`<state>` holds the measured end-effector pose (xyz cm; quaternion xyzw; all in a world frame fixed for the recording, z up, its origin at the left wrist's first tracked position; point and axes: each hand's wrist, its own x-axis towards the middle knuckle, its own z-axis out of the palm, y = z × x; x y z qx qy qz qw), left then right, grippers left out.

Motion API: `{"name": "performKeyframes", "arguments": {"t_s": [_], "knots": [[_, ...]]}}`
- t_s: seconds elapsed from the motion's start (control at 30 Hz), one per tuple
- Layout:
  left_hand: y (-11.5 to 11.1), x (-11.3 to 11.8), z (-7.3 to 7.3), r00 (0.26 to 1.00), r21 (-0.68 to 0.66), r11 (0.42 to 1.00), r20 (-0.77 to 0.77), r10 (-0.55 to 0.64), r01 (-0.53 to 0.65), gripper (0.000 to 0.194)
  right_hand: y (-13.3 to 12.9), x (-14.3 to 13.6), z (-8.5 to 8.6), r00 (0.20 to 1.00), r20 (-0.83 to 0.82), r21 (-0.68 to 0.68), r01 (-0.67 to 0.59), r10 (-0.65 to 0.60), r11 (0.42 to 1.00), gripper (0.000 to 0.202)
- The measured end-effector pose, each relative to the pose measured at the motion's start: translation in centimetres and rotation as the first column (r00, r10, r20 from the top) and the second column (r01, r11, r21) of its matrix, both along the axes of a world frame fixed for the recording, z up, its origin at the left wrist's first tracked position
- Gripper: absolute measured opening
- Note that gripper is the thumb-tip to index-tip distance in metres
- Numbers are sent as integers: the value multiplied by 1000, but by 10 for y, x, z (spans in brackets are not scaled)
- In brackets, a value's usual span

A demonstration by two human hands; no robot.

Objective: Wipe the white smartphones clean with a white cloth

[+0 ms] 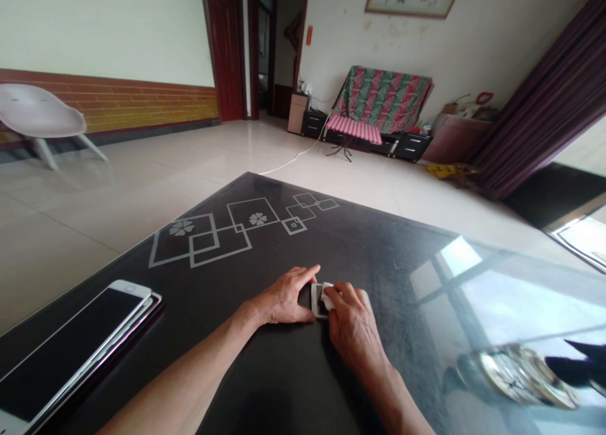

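Both hands rest on the black table. The left hand pinches a small device steady; the right hand presses a white wipe on it.

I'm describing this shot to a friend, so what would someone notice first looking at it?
First, the two bare hands meeting mid-table: the left hand steadies a small white-edged gadget while the right hand presses a white wipe on it. Next, the glossy black table with its white square pattern, and a white phone lying at the near left.
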<state>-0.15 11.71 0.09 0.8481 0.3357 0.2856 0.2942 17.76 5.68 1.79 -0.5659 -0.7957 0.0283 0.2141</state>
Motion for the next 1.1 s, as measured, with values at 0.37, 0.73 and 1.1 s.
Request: {"name": "performKeyframes", "arguments": {"t_s": [0.37,0.73,1.1], "knots": [[-1,0,1,1000,-28,1000,9,-3,4,99,7,16,4,973,-106,-25,-211,207,977,40],[-2,0,6,1000,-34,999,-21,-5,4,96,10,8,4,949,-137,-50,-293,284,955,37],[-2,-1,8,999,-25,999,-31,-25,24,95,18,3,2,972,-78,-44,-224,220,974,44]]}}
